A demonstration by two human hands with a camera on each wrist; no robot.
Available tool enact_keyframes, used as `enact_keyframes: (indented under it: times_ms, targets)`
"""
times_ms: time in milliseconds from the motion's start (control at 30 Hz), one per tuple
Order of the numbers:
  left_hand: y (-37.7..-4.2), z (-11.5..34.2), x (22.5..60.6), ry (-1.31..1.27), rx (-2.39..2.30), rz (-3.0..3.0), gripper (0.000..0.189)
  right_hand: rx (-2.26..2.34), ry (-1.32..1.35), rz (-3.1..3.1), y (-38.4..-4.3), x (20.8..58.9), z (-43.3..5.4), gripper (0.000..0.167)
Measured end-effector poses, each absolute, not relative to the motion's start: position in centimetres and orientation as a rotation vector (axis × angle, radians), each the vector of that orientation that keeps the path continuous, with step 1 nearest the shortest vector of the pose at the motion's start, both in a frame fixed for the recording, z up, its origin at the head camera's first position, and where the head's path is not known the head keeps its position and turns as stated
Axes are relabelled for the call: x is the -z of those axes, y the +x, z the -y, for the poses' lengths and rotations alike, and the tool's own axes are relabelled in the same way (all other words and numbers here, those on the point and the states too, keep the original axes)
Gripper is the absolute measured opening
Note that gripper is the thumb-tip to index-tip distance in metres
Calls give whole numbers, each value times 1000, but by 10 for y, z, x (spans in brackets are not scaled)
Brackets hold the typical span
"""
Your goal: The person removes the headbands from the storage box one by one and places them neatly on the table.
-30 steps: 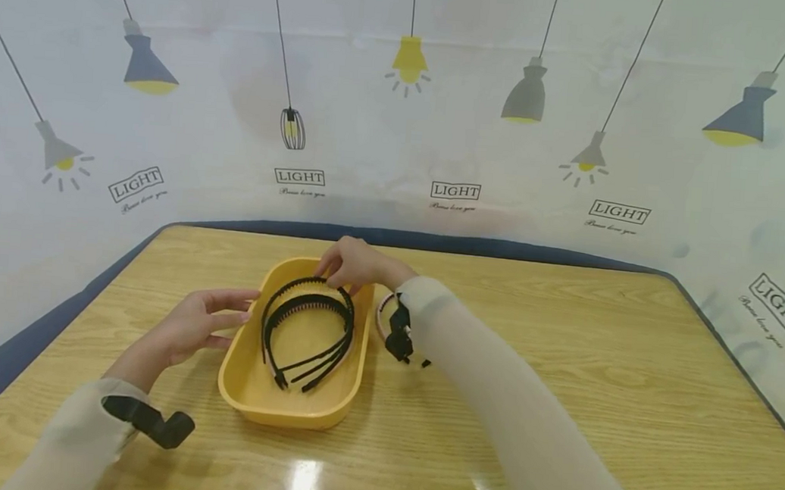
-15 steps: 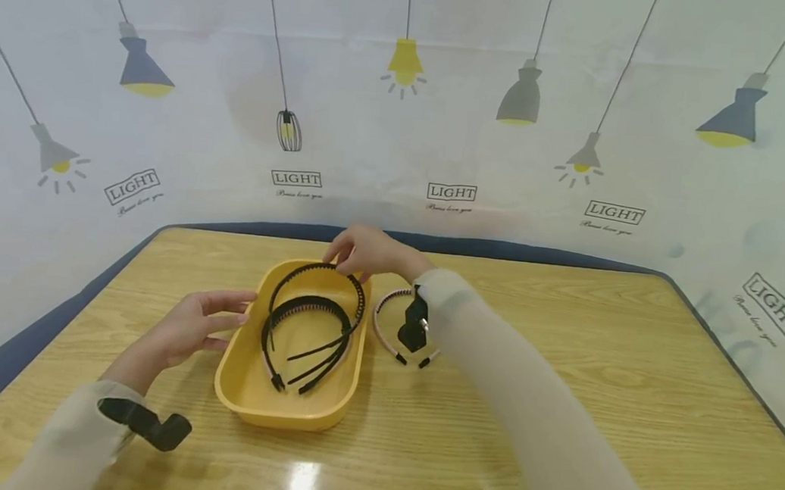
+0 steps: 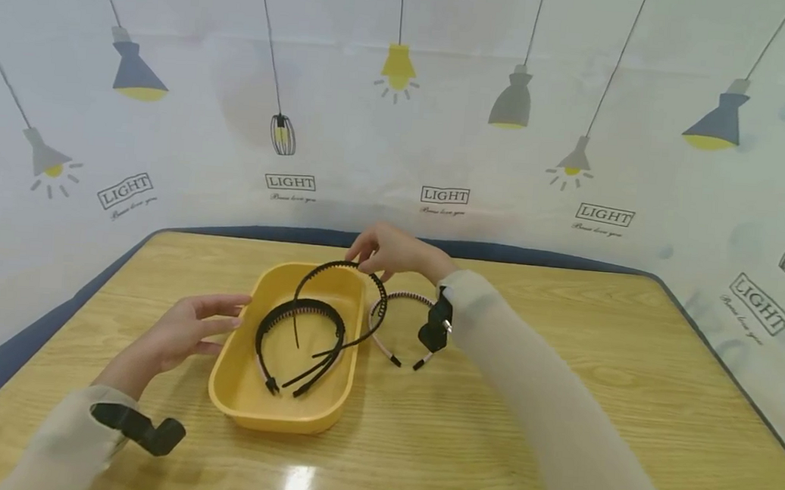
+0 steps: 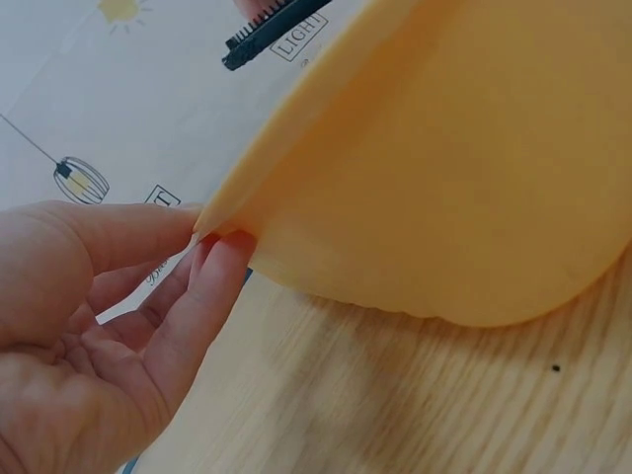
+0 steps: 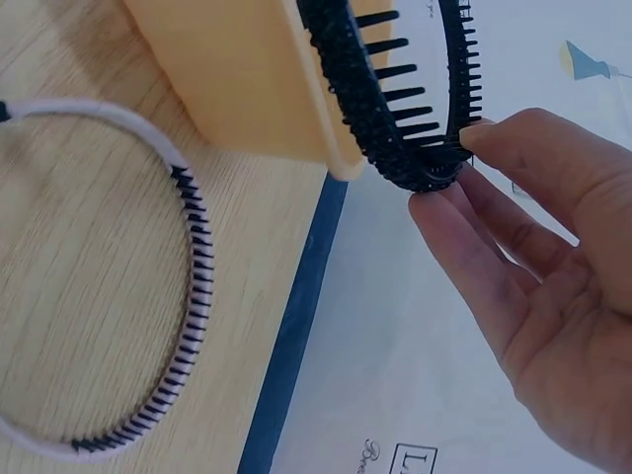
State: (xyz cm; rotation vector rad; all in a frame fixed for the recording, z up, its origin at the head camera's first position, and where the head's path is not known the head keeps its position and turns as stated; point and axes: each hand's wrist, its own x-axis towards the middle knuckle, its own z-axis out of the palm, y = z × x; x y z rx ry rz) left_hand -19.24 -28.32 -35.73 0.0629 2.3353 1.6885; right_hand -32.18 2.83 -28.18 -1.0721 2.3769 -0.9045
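Observation:
On the left, my left hand has its fingertips at the rim of the yellow plastic basket. The left wrist view shows its digits pinching that rim, one at the edge and others on the outer wall. My right hand pinches the top of a black toothed headband by its curve, raised over the basket's far right corner. In the right wrist view this headband looks glittery, with long comb teeth. Other dark headbands lie overlapped inside the basket. A pink toothed headband lies on the table to the right.
The wooden table stretches right and forward of the basket. Behind its far edge stands a pale backdrop printed with lamps and LIGHT labels. A black wrist camera sits on the left cuff, another on the right.
My right hand has lifted one black headband up from the others and moved it right, toward the basket's right side. The left hand stays at the rim.

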Motion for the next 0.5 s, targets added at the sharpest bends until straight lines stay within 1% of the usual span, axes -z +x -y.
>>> enact_keyframes:
  times_ms: [500]
  targets:
    - [-194,285,360,88,-1714,-2307,60,902,-1022,-2406,-323,285,-69,25]
